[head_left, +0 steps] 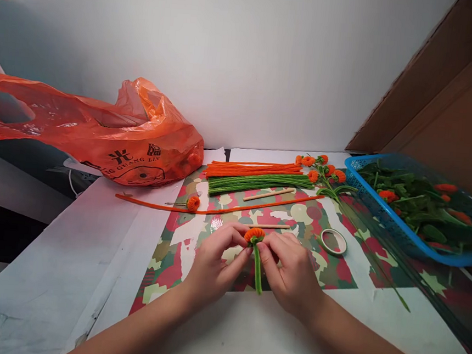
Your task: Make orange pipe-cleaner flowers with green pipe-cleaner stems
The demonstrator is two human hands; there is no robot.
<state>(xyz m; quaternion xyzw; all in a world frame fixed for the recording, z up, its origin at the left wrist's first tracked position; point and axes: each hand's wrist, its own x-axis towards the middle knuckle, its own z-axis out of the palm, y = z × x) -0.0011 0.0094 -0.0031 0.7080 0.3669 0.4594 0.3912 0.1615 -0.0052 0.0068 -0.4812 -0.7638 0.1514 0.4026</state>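
An orange pipe-cleaner flower (254, 235) is pinched between both hands above the patterned sheet. My left hand (221, 258) is closed on its left side, thumb and forefinger at the base. On the other side my right hand (290, 265) grips the flower base and a green pipe cleaner (257, 272), whose free end hangs down between the hands. Just behind the hands lies a thin wooden stick (271, 226). A long orange pipe cleaner (233, 210) stretches across the sheet beyond it, beside a small finished orange flower (193, 203) with a wire stem.
Bundles of orange pipe cleaners (257, 170) and green pipe cleaners (260, 183) lie at the back near another wooden stick (268, 194). A tape roll (333, 242) and a flower spray (329, 174) lie right, beside a blue basket (405, 231). An orange plastic bag (156, 148) stands left.
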